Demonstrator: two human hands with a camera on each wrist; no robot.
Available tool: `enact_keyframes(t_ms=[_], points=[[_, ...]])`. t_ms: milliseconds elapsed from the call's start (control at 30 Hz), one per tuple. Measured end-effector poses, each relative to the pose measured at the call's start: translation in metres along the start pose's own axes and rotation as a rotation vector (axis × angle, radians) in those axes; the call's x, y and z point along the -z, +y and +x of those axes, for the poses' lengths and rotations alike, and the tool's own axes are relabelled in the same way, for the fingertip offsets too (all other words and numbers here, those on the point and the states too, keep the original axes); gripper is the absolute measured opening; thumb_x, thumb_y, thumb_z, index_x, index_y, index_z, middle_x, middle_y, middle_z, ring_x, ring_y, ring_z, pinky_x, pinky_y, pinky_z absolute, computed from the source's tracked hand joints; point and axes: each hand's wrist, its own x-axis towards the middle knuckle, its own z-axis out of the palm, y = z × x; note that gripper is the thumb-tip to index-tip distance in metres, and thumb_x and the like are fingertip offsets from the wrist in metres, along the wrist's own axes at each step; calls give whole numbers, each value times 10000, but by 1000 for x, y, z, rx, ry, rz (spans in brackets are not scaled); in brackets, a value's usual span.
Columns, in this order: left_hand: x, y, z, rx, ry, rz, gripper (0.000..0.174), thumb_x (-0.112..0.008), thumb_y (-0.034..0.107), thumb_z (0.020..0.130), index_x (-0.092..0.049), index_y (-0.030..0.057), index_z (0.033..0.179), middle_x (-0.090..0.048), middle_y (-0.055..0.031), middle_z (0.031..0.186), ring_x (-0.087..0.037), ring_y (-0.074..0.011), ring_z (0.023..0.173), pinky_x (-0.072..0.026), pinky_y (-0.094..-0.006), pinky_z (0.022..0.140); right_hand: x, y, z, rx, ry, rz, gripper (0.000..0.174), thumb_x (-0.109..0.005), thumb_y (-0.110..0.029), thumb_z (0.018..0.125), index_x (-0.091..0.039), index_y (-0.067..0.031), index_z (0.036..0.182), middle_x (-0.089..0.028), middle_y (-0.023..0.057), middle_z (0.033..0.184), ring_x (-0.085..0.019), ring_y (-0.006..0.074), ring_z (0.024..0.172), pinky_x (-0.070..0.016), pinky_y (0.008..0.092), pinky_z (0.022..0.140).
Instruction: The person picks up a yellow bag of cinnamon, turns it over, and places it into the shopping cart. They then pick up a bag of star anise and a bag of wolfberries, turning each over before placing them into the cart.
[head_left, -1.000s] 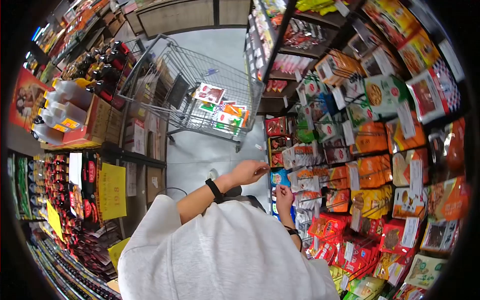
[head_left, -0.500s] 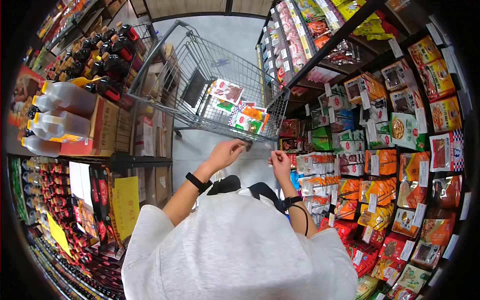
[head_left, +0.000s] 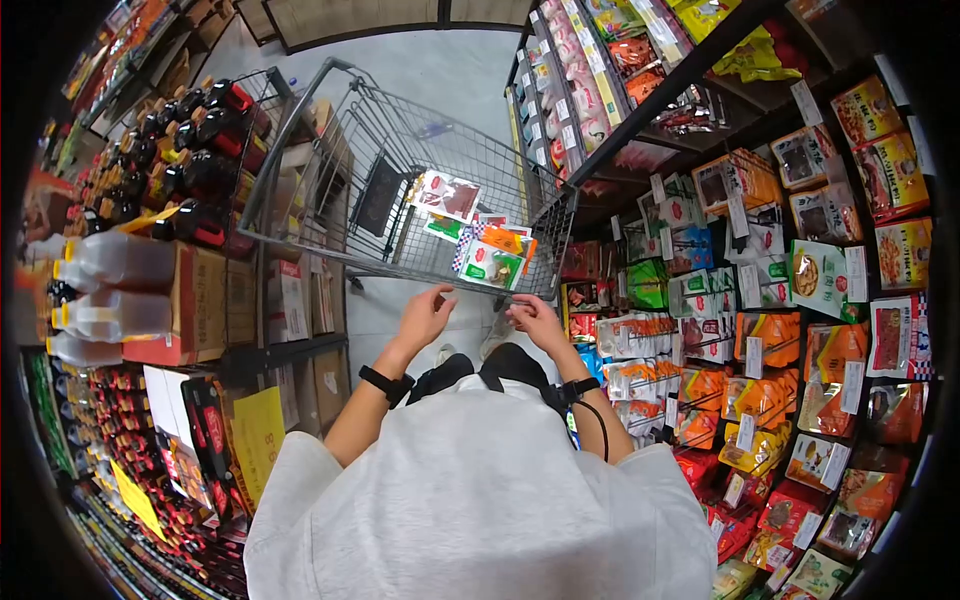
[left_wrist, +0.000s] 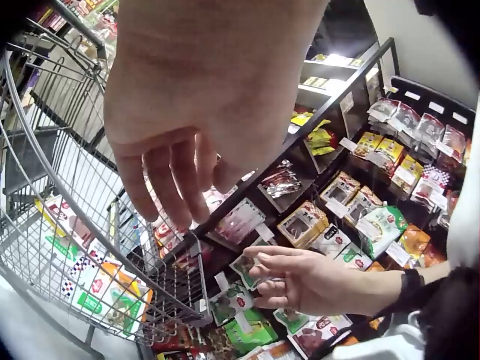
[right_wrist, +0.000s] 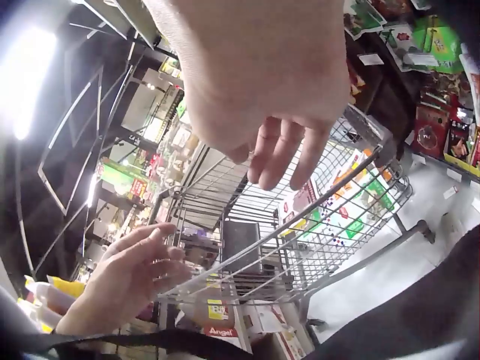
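My left hand (head_left: 427, 318) hangs in front of the near side of a wire shopping cart (head_left: 330, 245), fingers loosely bent around nothing. To its right, my right hand (head_left: 537, 322) is just as bare, its fingers relaxed near the cart's near corner. Inside the cart lie several flat food packets: a white-and-brown packet (head_left: 445, 195), and a white-and-green packet (head_left: 490, 266) overlapping an orange one. Through the mesh, the left wrist view also shows these packets. In the right wrist view the fingers of the right hand (right_wrist: 281, 142) overlap the cart's basket.
Hanging packets (head_left: 760, 340) fill the rack along the right side. On the left, large jugs (head_left: 120, 300) stand by a cardboard carton (head_left: 205, 305), with dark bottles (head_left: 215, 130) behind. A yellow price sign (head_left: 258, 440) hangs below. Grey floor (head_left: 395, 310) shows under the cart.
Both hands have moved away from the right-hand rack to in front of the cart. Their fingertips, close together at half a second ago, are now spread apart. The view has turned rightward.
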Motion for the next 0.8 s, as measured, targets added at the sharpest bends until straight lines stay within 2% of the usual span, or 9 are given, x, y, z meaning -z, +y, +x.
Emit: enact_keyframes(t_ms=[133,267,333,467,500,567,667,700,800], points=[[-2,12,31,128,-44,152,323,-664,264,875,-654,58,1123,-694,-175,864,-673,-339,816,-521,-419,743,21,4,32,-16,-118,-88,370,-634,-208,951,-549,-32,1265,-701,66,1013,-648,115,850,-526,271,741],[-28,-24,75,-50,9,466,364,-656,356,875,-661,115,1148,-669,-171,1047,-617,-386,1008,-470,-447,893,45,14,66,-43,-96,-207,533,-682,-273,904,-494,0,1321,-685,78,880,-632,142,769,-507,297,689],[-37,-23,91,13,-81,553,410,-649,442,874,-664,143,1156,-648,-164,1119,-587,-397,1071,-444,-455,945,60,19,85,-58,-104,-217,613,-681,-269,902,-422,7,1384,-691,92,875,-644,167,779,-512,305,712],[-32,-28,113,50,-368,918,502,-604,575,861,-679,157,1129,-674,-149,1078,-619,-358,1050,-454,-474,933,86,17,107,-56,-99,-284,812,-682,-279,896,-222,16,1496,-704,124,878,-669,219,814,-515,325,765],[-30,-36,119,114,-448,921,518,-597,593,858,-682,157,1124,-678,-146,1071,-627,-351,1043,-457,-481,928,92,20,115,-53,-136,-271,922,-684,-295,890,-89,10,1524,-713,141,908,-683,248,847,-514,336,796],[-27,-55,128,259,-574,928,500,-613,582,850,-690,144,1080,-692,-133,1048,-653,-341,1006,-489,-485,876,100,10,121,-66,-117,-234,931,-685,-303,889,-81,8,1525,-714,146,925,-684,242,854,-513,335,797],[-25,-79,131,278,-495,905,468,-646,548,837,-684,133,1047,-691,-132,1051,-659,-342,986,-513,-474,828,113,12,138,-83,-147,-233,905,-695,-333,879,-151,8,1517,-712,143,952,-682,227,855,-516,330,793],[-25,-59,132,272,-441,948,426,-678,501,827,-678,120,1018,-689,-126,1055,-654,-331,997,-522,-459,808,117,13,144,-87,-184,-232,888,-699,-343,874,-188,11,1508,-711,143,957,-681,225,852,-518,329,786],[-26,-58,138,338,-509,957,458,-695,483,823,-668,145,1132,-678,-91,1112,-634,-304,1065,-491,-459,883,121,25,161,-174,-291,-335,734,-710,-284,885,-345,27,1440,-689,82,890,-641,139,768,-514,284,685]])
